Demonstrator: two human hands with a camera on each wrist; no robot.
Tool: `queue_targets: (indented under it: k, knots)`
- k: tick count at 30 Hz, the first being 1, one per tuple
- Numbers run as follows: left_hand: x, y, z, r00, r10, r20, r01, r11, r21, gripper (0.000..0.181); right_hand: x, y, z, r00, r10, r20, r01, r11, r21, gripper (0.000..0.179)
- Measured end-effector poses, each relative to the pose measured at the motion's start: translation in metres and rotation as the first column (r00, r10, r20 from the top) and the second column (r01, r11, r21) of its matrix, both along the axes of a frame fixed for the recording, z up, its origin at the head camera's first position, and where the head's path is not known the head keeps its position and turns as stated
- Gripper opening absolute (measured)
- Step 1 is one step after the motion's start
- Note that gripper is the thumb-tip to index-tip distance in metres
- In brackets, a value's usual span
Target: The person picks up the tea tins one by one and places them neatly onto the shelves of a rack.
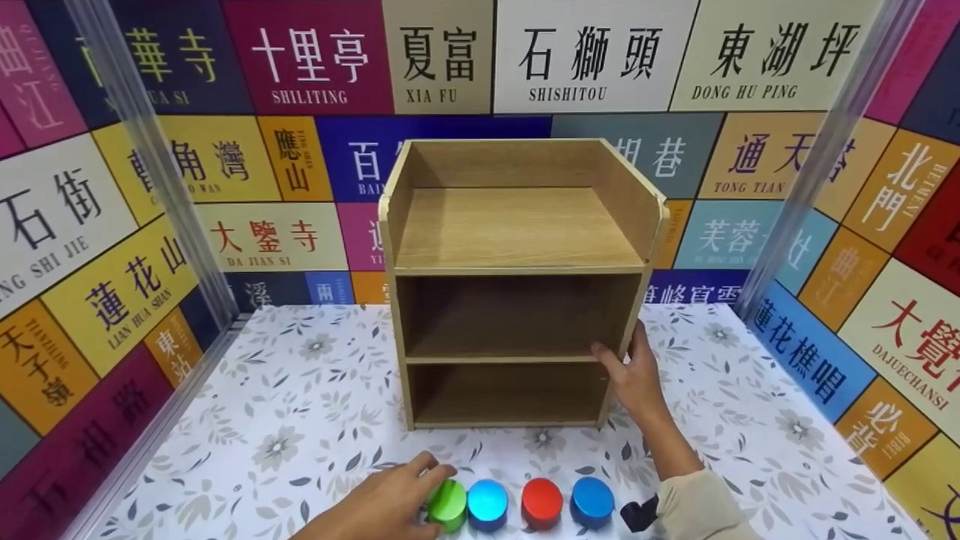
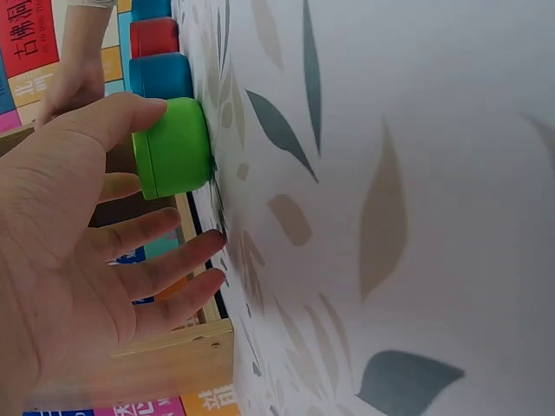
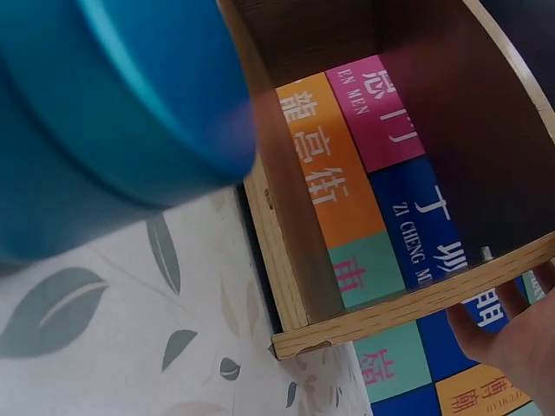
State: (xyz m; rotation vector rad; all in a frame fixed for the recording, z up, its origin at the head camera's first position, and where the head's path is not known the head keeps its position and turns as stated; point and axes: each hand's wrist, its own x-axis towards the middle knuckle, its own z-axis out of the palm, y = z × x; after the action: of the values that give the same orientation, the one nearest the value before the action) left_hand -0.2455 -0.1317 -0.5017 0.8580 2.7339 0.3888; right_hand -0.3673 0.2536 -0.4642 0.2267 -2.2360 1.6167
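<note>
A small wooden shelf unit [image 1: 517,225] with several levels stands upright on the patterned cloth. My right hand [image 1: 637,375] grips its right side panel, thumb on the front edge and fingers round the outer side. Low in the foreground, my left hand [image 1: 394,499] pinches a small round green tin [image 1: 448,504] between thumb and index finger. The other left fingers are spread, as the left wrist view shows. To the right of the green tin stand a light blue tin [image 1: 487,505], a red tin [image 1: 541,503] and a darker blue tin [image 1: 592,502], in a row.
Behind the shelf rises a wall of coloured panels [image 1: 589,56] with lettering, and similar panels flank both sides. Clear upright posts [image 1: 142,127] mark the corners. White leaf-patterned cloth [image 1: 315,390] covers the table. A black object [image 1: 639,516] is beside the right sleeve.
</note>
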Motion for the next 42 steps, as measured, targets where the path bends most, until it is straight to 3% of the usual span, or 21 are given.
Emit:
queue_targets:
  k: [3,8,13,21,29,42]
  knots:
    - [0.001,0.001,0.0,0.999,-0.022,-0.025,0.022,1.0,-0.003,0.065,0.008,-0.004,0.009,1.0,0.009,0.017,-0.009,1.0,0.0,0.075]
    - [0.003,0.001,-0.002,0.989,-0.085,-0.117,0.086,0.996,0.002,0.067,0.001,0.002,-0.003,1.0,0.017,0.021,-0.017,1.0,0.005,0.079]
    - [0.001,0.002,-0.004,0.988,-0.116,-0.103,0.117,0.993,0.003,0.065,-0.002,0.007,-0.013,0.999,0.009,0.038,-0.009,1.0,0.001,0.08]
    - [0.0,0.004,-0.006,0.98,-0.152,-0.127,0.157,0.987,0.031,0.046,0.0,0.008,-0.014,1.0,0.002,0.028,-0.002,1.0,-0.008,0.078]
    - [-0.005,0.002,-0.001,0.994,-0.112,-0.007,0.112,0.994,0.001,0.044,-0.003,0.006,-0.015,0.999,0.011,0.041,-0.01,1.0,-0.016,0.08]
    - [-0.004,-0.003,0.016,0.999,-0.025,-0.045,0.031,0.992,0.126,0.055,-0.004,0.003,-0.011,1.0,0.018,0.01,-0.018,0.999,-0.036,0.078]
